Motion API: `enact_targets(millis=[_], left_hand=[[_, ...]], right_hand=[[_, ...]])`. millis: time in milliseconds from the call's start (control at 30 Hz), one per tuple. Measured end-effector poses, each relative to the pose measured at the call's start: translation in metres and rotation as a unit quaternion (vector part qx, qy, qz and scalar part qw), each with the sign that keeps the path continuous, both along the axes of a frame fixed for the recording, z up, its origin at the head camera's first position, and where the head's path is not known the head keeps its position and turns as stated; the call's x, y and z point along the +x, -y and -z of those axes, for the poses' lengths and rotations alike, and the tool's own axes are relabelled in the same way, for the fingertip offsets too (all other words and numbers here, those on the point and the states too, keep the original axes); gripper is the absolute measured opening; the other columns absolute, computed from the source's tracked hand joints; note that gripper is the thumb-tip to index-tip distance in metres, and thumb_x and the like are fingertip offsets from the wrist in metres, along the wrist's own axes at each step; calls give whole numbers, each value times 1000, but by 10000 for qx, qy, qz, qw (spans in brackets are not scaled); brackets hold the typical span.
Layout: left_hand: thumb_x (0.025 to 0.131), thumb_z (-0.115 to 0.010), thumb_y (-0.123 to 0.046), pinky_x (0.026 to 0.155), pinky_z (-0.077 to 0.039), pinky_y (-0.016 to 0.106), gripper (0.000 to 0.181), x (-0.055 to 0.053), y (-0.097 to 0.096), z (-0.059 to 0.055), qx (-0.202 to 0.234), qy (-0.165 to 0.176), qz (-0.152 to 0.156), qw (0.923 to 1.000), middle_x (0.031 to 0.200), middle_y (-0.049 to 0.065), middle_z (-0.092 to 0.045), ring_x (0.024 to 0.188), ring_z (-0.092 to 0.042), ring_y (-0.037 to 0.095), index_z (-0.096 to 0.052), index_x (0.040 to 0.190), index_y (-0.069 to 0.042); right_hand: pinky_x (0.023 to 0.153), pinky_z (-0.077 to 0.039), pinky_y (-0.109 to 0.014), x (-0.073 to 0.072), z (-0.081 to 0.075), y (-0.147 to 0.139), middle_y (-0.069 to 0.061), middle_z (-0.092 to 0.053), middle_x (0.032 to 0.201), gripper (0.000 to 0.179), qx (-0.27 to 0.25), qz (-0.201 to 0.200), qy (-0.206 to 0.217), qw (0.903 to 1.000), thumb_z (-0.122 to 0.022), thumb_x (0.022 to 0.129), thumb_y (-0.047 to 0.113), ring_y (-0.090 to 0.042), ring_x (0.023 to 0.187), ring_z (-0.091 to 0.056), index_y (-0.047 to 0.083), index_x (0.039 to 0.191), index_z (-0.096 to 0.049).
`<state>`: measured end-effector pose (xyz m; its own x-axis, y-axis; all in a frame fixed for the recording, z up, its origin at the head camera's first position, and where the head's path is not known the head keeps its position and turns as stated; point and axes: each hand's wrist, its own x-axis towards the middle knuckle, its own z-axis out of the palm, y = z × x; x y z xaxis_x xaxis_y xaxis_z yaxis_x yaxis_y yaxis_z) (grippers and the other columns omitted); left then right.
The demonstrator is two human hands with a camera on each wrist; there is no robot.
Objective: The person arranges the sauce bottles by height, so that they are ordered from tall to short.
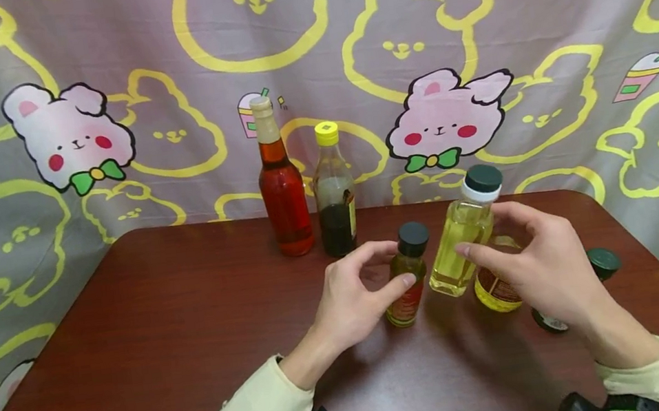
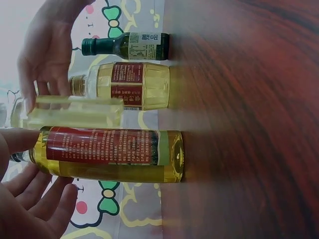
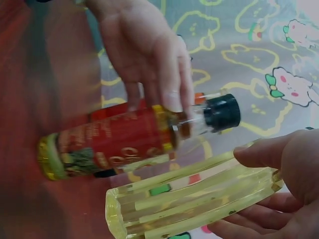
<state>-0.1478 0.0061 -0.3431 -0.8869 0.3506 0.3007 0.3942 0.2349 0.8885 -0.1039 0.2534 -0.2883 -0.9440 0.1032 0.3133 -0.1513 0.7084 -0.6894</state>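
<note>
The right hand [image 1: 553,266] grips a tilted green-capped oil bottle [image 1: 463,226] above the counter [image 1: 196,334]; the left hand [image 1: 351,300] curls round the red-labelled bottle [image 1: 406,303] beside it. A loosened grip could knock them together.

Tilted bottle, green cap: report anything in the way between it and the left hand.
The red-labelled bottle is: it comes between the left hand and the tilted bottle, which the right hand holds.

Six bottles [image 1: 285,201], two hands [image 1: 348,297], one table [image 1: 193,307]
</note>
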Motion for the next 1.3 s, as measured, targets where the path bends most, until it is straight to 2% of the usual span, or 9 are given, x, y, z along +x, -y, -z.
enact_targets(millis=[167, 233, 300, 467, 600, 800, 933, 1100, 1300], left_hand=[[91, -85, -21, 89, -63, 36, 40, 0, -3, 2, 36, 60, 89, 9999, 123, -1, -78, 95, -73, 11, -72, 130, -18], [92, -85, -21, 89, -63, 38, 40, 0, -5, 2, 56, 70, 129, 9999, 123, -1, -78, 94, -73, 11, -72, 129, -17], [92, -85, -20, 89, -64, 40, 40, 0, -6, 2, 46, 84, 139, 9999, 123, -1, -78, 94, -73, 11, -72, 129, -17], [92, -84, -21, 90, -63, 34, 40, 0, -6, 2, -27, 97, 154, 9998, 125, -2, -77, 98, -74, 13, -72, 130, -18], [92, -85, -21, 90, -63, 38, 40, -1, -5, 2, -41, 43, 113, 9999, 124, -1, -78, 97, -74, 13, -72, 129, -17], [91, -85, -20, 88, -63, 38, 39, -1, -3, 1, -72, 8, 58, 10000, 122, -1, -78, 93, -73, 10, -73, 129, -17], [91, -85, -20, 86, -63, 36, 39, -1, -2, 0, -83, -72, 37, 9999, 121, 1, -79, 90, -73, 8, -73, 128, -16], [91, -85, -20, 85, -64, 37, 39, -2, -1, 0, -86, -114, 15, 9999, 120, 1, -79, 89, -72, 8, -74, 128, -15], [91, -85, -20, 85, -63, 32, 39, -1, 1, -1, -113, -111, -22, 9999, 119, 0, -79, 90, -73, 9, -74, 128, -16]], right_hand=[[73, -53, -21, -18, -21, -3, -10, -77, 121, 60, 142, 45, 353, 9993, -83, 90, 50, -8, 100, -67, 17, 138, -67], [79, -52, -22, -26, -30, -3, -9, -76, 126, 63, 66, 5, 597, 9982, -81, 90, 55, -14, 110, -66, 18, 140, -66], [80, -54, -22, -35, -37, -2, -9, -76, 128, 65, -43, -42, 788, 9969, -80, 90, 58, -16, 111, -69, 18, 139, -66], [95, -52, -36, -57, -48, 7, -12, -72, 136, 69, -360, -241, 1211, 9917, -79, 90, 58, -27, 124, -65, 15, 142, -64], [101, -50, -43, -73, -48, 16, -15, -71, 137, 64, -534, -448, 1287, 9892, -81, 92, 50, -30, 126, -65, 12, 142, -65], [103, -55, -40, -92, -41, 26, -16, -72, 135, 57, -764, -693, 1386, 9850, -83, 93, 38, -28, 123, -67, 7, 139, -66], [102, -59, -41, -100, -37, 31, -17, -71, 133, 55, -851, -774, 1496, 9820, -83, 94, 33, -28, 120, -67, 4, 137, -66], [95, -53, -37, -108, -33, 37, -18, -72, 130, 51, -687, -695, 1566, 9828, -82, 94, 30, -29, 115, -65, 3, 134, -67], [98, -58, -41, -119, -29, 44, -19, -71, 130, 50, -746, -758, 1728, 9792, -82, 94, 25, -28, 114, -67, 0, 134, -66]])
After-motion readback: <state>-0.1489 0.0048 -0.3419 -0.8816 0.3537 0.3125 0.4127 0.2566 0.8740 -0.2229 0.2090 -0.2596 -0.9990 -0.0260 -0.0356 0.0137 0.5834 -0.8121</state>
